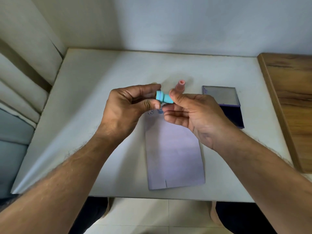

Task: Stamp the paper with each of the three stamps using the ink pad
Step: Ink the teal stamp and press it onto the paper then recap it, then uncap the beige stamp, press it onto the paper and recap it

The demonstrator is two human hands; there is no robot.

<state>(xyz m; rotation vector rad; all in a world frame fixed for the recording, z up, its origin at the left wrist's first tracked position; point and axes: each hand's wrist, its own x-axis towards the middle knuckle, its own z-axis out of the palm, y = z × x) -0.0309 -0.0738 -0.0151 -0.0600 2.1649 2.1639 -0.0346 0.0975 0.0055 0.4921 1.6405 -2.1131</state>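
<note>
A small turquoise stamp (pixel 163 97) lies sideways in the air between my two hands, above the top of the paper. My left hand (pixel 128 107) pinches its wide end and my right hand (pixel 190 112) holds its narrow end with thumb and fingers. The pale lilac paper (pixel 173 154) lies lengthwise on the table and carries two blue stamp marks (pixel 155 111) near its far edge. A pink stamp (pixel 180 86) stands upright behind my hands. The open ink pad (pixel 231 115) sits to the right with its lid (pixel 220 95) folded back. A third stamp is mostly hidden behind my left fingers.
The white table (pixel 94 92) ends at a wall behind and a near edge by my knees. A wooden board (pixel 290 98) borders it on the right, a padded seat (pixel 20 81) on the left.
</note>
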